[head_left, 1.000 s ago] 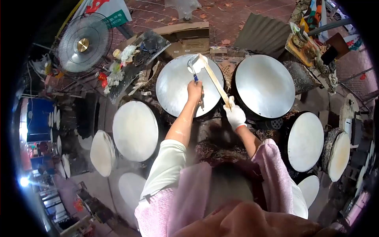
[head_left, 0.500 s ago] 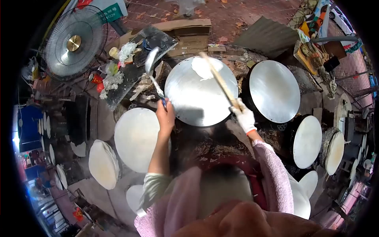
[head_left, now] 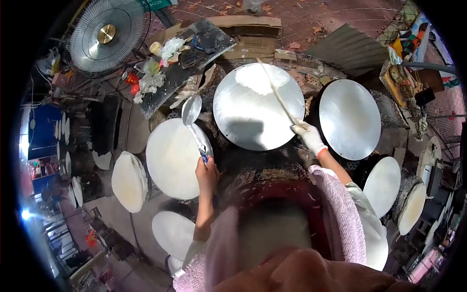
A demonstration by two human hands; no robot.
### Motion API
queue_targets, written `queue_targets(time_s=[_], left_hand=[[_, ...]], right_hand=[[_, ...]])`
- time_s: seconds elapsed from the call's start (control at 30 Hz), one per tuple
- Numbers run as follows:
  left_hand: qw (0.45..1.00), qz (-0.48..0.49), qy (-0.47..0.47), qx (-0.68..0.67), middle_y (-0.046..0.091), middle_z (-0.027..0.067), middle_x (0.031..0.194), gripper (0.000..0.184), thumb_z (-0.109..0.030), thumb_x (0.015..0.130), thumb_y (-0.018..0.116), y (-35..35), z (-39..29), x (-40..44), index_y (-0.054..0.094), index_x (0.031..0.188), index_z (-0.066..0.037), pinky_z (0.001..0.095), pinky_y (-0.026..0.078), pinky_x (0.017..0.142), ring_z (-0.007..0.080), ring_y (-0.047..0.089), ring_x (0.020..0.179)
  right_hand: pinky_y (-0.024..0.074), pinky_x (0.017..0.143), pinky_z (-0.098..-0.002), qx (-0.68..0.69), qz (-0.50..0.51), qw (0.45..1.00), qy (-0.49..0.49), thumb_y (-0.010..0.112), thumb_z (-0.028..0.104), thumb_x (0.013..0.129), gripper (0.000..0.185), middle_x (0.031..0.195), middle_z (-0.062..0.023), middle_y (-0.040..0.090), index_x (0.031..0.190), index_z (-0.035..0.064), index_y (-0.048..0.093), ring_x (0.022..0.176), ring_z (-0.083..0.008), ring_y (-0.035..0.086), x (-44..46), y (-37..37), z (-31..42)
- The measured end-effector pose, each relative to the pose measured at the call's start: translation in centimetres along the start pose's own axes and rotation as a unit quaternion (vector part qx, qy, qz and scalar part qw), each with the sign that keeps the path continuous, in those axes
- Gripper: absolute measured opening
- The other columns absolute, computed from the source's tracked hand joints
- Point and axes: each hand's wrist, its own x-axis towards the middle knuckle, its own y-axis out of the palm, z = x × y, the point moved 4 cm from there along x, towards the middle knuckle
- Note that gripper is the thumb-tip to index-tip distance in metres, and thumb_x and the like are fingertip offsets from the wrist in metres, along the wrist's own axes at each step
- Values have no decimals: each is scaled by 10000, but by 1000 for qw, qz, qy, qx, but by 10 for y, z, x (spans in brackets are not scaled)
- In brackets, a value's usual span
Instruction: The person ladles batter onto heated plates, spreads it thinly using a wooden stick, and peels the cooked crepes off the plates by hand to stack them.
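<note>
My left hand (head_left: pixel 207 176) is closed round the blue-patterned handle of a metal ladle (head_left: pixel 191 110). The ladle's bowl is over the far edge of a round griddle covered by a pale sheet (head_left: pixel 172 158). In a white glove, my right hand (head_left: pixel 310 138) grips a long wooden stick (head_left: pixel 278 95). The stick reaches across the middle round metal griddle (head_left: pixel 233 129), its far end at a white patch of batter (head_left: pixel 260 79) near the back rim. Whether the stick's tip has a blade, I cannot make out.
To the right stands another bare griddle (head_left: pixel 350 119). Stacked pale flatbreads (head_left: pixel 130 181) lie at the left, with more round sheets (head_left: pixel 382 186) at the right. A large fan (head_left: pixel 106 34) is at the back left, beside a dark board (head_left: pixel 170 90) with clutter.
The ladle has come back toward me, away from the middle griddle. The batter patch has spread wider, and the stick has shifted across it. My view has moved slightly.
</note>
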Motion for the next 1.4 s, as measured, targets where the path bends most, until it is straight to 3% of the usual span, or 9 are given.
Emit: queue_targets(time_s=[0.1,0.33,0.37,0.47,0.63,0.87,1.03,1.2,1.4], left_hand=[[997,-53,-46,21,419,-35,579,138,-162,988,491,-1,7,-18,516,897,-62,232,295,387,61,363,418],[990,-118,-18,71,419,-10,578,172,-180,994,493,-12,26,-48,495,912,-28,252,300,358,79,372,386],[990,-119,-13,68,444,5,585,164,-168,989,497,-13,33,-48,502,934,-14,254,311,356,86,395,386],[992,-121,-22,37,465,23,582,176,-163,986,500,-1,33,-50,500,917,-1,263,324,351,97,422,381],[990,-126,-11,65,411,10,553,219,-185,999,481,15,28,-56,479,863,-14,275,325,353,106,384,364],[982,-165,-35,89,447,23,535,185,-162,975,519,25,34,-65,523,869,-11,281,347,360,115,454,372],[981,-171,-38,78,402,-2,570,212,-193,992,505,35,30,-70,486,877,-16,277,328,353,101,397,364],[975,-202,-52,83,459,26,511,187,-158,973,522,35,29,-75,504,861,-10,277,334,351,104,449,366],[965,-223,-39,136,467,21,507,199,-164,971,525,34,32,-83,500,837,-19,276,337,362,101,450,372]], right_hand=[[495,807,-287,79,74,988,106,674,211,874,358,887,-51,700,1185,37,641,868,-206,650,2,40,18],[412,961,-250,11,9,1000,6,662,174,878,353,1128,-79,649,1191,13,631,1051,-139,567,44,-52,4],[469,813,-227,-5,54,997,-64,650,185,892,332,964,-57,661,1163,-5,637,886,-114,594,47,-38,8],[354,480,-193,58,167,970,166,664,238,887,309,680,33,561,1112,26,670,562,-39,477,28,7,36],[472,855,-256,-100,131,985,-51,686,204,866,354,996,-58,705,1173,30,652,912,-130,624,70,-42,19],[366,494,-209,-90,256,957,103,679,267,863,291,701,31,550,1032,30,700,535,-61,432,73,-24,52],[420,989,-280,-116,281,951,-58,659,157,868,371,1205,-106,650,1203,1,630,1132,-167,581,109,-59,57],[408,600,-213,-144,322,933,76,662,156,880,340,861,29,632,1192,21,647,668,-52,486,135,-52,72],[481,720,-216,-117,395,911,26,649,107,872,408,1006,-14,675,1272,44,595,810,-81,598,137,-63,59]])
